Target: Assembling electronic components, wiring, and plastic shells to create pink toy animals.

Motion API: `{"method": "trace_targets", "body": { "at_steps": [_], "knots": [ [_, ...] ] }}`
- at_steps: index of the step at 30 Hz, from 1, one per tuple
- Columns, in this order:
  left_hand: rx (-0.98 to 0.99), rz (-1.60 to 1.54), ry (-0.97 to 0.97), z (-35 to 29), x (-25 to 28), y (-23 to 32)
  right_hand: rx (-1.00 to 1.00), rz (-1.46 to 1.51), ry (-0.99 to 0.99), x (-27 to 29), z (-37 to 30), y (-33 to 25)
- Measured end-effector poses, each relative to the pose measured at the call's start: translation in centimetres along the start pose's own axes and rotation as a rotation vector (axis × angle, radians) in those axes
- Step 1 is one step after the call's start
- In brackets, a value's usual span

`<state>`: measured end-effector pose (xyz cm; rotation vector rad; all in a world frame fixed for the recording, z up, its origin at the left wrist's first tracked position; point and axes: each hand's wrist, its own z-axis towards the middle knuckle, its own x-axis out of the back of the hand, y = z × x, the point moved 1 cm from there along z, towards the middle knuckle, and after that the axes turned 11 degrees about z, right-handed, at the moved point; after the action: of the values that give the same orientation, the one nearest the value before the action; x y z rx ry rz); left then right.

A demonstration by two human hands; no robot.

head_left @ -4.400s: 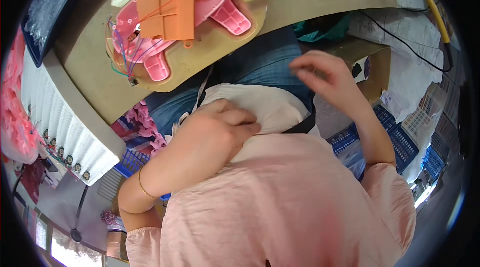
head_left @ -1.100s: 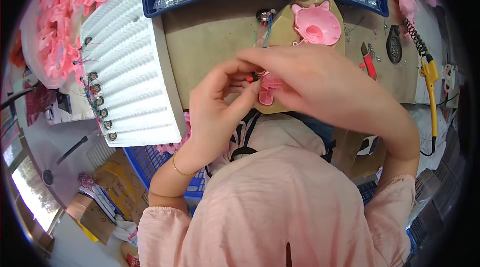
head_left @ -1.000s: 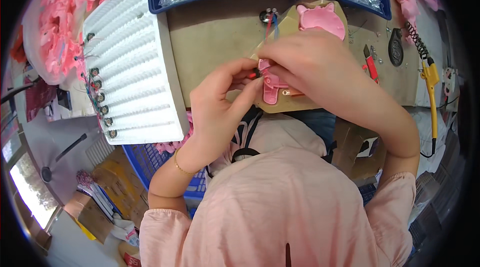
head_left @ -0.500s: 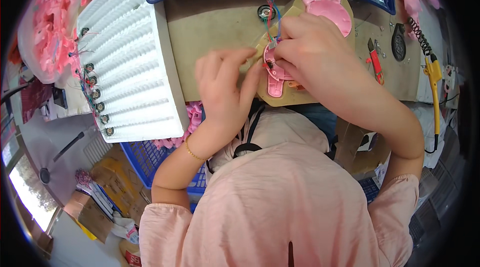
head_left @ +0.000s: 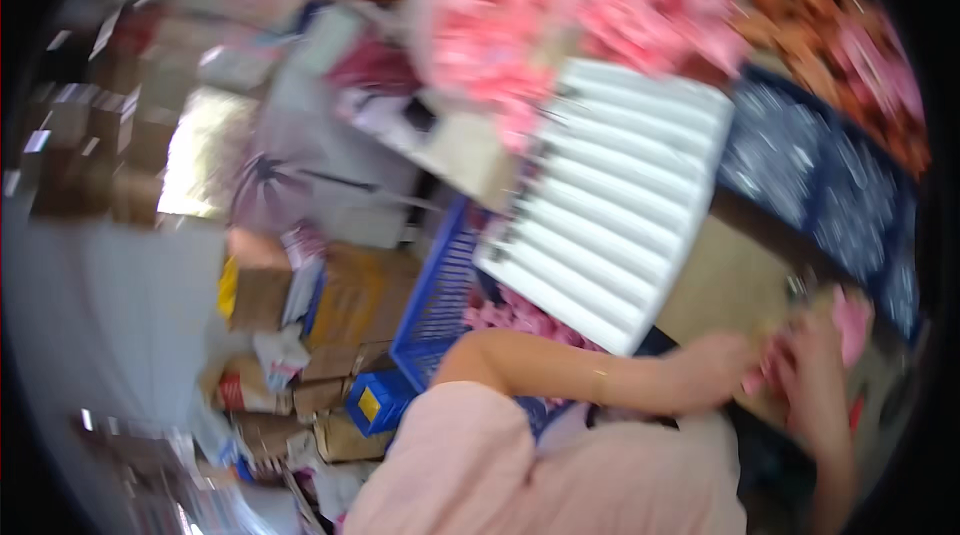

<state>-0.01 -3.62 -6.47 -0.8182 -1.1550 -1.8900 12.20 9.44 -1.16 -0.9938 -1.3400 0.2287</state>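
Observation:
The picture is smeared by motion. At the lower right my left hand (head_left: 712, 371) looks bent at the knuckles beside a small pink plastic shell (head_left: 776, 363); its fingertips are too blurred to read. My right hand (head_left: 815, 347) curls over that shell from the other side, fingers closed on it. A second, rounded pink shell (head_left: 852, 325) lies just beyond my right hand. A small speaker (head_left: 797, 287) shows faintly on the table above my hands. Wires inside the held shell cannot be made out.
Left of the table stands a ridged white foam tray (head_left: 625, 195) with speakers along its edge. Blue bins (head_left: 775, 140) of clear parts line the back. Pink pieces (head_left: 600, 5) are heaped beyond. A blue basket (head_left: 432, 285), cardboard boxes (head_left: 355, 305) and a fan (head_left: 268, 173) are farther left.
The head view has swung left, so the tray sits mid-picture and my hands at the lower right. My left hand appears closer to the shell; my right hand remains at it.

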Motion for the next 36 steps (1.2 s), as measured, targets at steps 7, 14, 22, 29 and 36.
{"method": "trace_targets", "body": {
  "at_steps": [7, 14, 22, 29, 36],
  "knots": [
    [-0.237, 0.499, -0.401, 1.2, 0.3, -0.1, 0.127, -0.007, 0.052, -0.7, 0.6, 0.6],
    [0.04, 0.114, 0.162, -0.5, -3.2, -1.4, 0.158, -0.047, -0.05, 1.1, 2.8, 0.4],
    [0.119, 0.235, 0.036, -1.1, -0.5, -0.3, 0.185, -0.325, -0.727, 0.9, 7.8, 1.0],
    [0.01, 0.258, -0.043, -0.5, 0.1, -0.3, 0.087, -0.401, -0.709, 0.0, 6.7, 0.7],
    [-0.024, 0.287, -0.029, -1.1, 0.0, -0.4, 0.024, -0.371, -0.697, 0.3, 5.7, 0.7]
  ]
}}
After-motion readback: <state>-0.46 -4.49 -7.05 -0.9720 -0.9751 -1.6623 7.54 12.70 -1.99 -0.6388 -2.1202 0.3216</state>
